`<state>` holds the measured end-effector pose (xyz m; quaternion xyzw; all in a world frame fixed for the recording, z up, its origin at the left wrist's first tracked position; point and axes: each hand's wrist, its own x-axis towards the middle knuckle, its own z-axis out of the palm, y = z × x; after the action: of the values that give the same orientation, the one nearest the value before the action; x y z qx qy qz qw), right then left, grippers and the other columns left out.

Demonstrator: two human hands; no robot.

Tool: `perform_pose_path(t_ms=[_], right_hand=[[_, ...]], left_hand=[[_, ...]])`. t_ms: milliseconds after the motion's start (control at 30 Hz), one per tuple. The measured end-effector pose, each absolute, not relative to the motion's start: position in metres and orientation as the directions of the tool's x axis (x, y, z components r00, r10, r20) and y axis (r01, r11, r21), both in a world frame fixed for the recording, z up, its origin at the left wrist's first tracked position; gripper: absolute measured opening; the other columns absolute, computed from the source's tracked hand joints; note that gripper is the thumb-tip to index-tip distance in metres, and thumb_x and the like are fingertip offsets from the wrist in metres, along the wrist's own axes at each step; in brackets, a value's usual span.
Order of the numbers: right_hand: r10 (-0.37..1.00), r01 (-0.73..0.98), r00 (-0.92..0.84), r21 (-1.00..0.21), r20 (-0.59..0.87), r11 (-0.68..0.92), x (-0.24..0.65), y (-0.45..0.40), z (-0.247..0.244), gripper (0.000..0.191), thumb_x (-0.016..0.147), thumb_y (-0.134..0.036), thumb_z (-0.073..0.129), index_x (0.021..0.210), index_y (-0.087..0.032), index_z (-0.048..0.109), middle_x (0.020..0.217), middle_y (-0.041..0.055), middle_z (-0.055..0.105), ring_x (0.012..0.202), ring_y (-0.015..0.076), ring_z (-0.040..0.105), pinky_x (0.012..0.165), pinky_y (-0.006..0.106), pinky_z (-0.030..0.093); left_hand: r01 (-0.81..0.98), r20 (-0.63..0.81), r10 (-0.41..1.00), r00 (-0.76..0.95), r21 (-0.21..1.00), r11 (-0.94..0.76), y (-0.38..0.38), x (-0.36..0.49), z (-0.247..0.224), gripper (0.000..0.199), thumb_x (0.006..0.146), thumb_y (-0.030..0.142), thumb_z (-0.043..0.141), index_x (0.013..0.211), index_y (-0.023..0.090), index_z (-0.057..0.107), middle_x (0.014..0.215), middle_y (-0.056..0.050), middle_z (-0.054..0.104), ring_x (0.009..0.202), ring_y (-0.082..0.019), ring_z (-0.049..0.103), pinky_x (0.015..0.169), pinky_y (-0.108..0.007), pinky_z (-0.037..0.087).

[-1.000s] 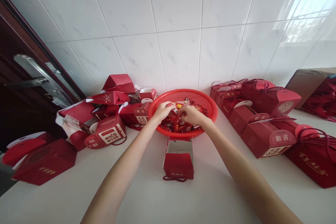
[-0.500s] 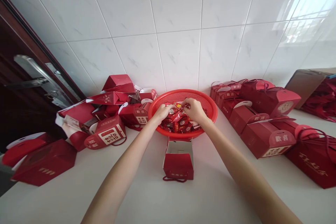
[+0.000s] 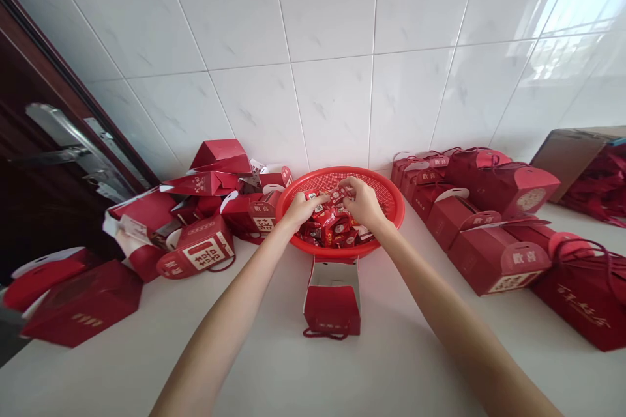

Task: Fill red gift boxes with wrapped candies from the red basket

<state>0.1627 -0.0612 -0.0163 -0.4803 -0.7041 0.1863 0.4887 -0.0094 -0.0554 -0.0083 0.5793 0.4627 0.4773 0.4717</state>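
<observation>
Both hands are inside a red plastic basket heaped with red-wrapped candies. My left hand, at the basket's left side, has its fingers closed on a red candy packet with a pale label. Over the right part of the heap, my right hand pinches a red candy packet between thumb and fingers. Just in front of the basket stands an open red gift box with a white inside and a cord handle lying at its front.
Several red gift boxes lie in a loose pile at the left, beside a door with a metal handle. More closed boxes stand in rows at the right. A cardboard carton is at the far right. A tiled wall rises behind.
The right hand has lifted slightly, and a candy packet now shows in its fingers. A red packet now shows at the left hand too. The open box has stayed put.
</observation>
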Motion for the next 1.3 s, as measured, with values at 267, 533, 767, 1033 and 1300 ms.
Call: perform_pose_path(t_ms=[267, 533, 767, 1033, 1300], right_hand=[[0.857, 0.498, -0.061, -0.729, 0.511, 0.470, 0.163, -0.057, -0.022, 0.032, 0.071, -0.011, 0.055, 0.100, -0.022, 0.061, 0.090, 0.0030, 0.069, 0.086, 0.0208, 0.065, 0.078, 0.034, 0.051], [0.878, 0.456, 0.001, -0.781, 0.479, 0.426, 0.163, -0.063, -0.016, 0.022, 0.076, -0.021, 0.058, 0.097, -0.022, 0.059, 0.084, 0.0017, 0.068, 0.076, 0.0193, 0.064, 0.073, 0.033, 0.049], [0.845, 0.366, 0.058, -0.799, 0.531, 0.477, 0.164, -0.063, -0.015, 0.021, 0.076, -0.019, 0.055, 0.096, -0.021, 0.061, 0.079, 0.0006, 0.069, 0.071, 0.0188, 0.063, 0.073, 0.034, 0.051], [0.855, 0.369, 0.086, -0.814, 0.511, 0.449, 0.165, -0.065, -0.013, 0.020, 0.076, -0.018, 0.056, 0.095, -0.022, 0.062, 0.081, 0.0013, 0.069, 0.072, 0.0201, 0.065, 0.074, 0.036, 0.052], [0.894, 0.094, 0.007, -0.890, 0.448, 0.445, 0.165, -0.065, -0.015, 0.042, 0.082, -0.023, 0.056, 0.122, -0.025, 0.048, 0.088, -0.0023, 0.057, 0.066, 0.0158, 0.071, 0.064, 0.029, 0.054]], left_hand=[[0.073, 0.140, 0.985, 0.105, 0.986, -0.148, -0.057, -0.010, -0.008, 0.035, 0.055, 0.046, 0.087, 0.072, 0.018, 0.073, 0.061, -0.001, 0.070, 0.074, -0.023, 0.070, 0.066, -0.030, 0.052], [0.092, 0.214, 0.972, 0.094, 0.971, -0.223, -0.055, -0.009, -0.009, 0.039, 0.052, 0.051, 0.087, 0.069, 0.019, 0.074, 0.069, -0.003, 0.074, 0.077, -0.024, 0.069, 0.073, -0.032, 0.052], [0.152, 0.106, 0.993, 0.056, 0.982, -0.114, -0.053, -0.010, -0.010, 0.040, 0.067, 0.059, 0.077, 0.071, 0.020, 0.073, 0.072, -0.004, 0.074, 0.077, -0.023, 0.068, 0.071, -0.031, 0.051], [0.179, 0.099, 0.991, 0.095, 0.977, -0.115, -0.046, -0.014, -0.016, 0.039, 0.083, 0.056, 0.062, 0.080, 0.019, 0.075, 0.085, -0.006, 0.076, 0.076, -0.021, 0.067, 0.071, -0.030, 0.052], [0.055, 0.155, 0.985, 0.077, 0.986, -0.160, -0.047, -0.011, -0.015, 0.033, 0.077, 0.050, 0.074, 0.090, 0.019, 0.076, 0.101, -0.006, 0.078, 0.096, -0.025, 0.069, 0.082, -0.033, 0.054]])
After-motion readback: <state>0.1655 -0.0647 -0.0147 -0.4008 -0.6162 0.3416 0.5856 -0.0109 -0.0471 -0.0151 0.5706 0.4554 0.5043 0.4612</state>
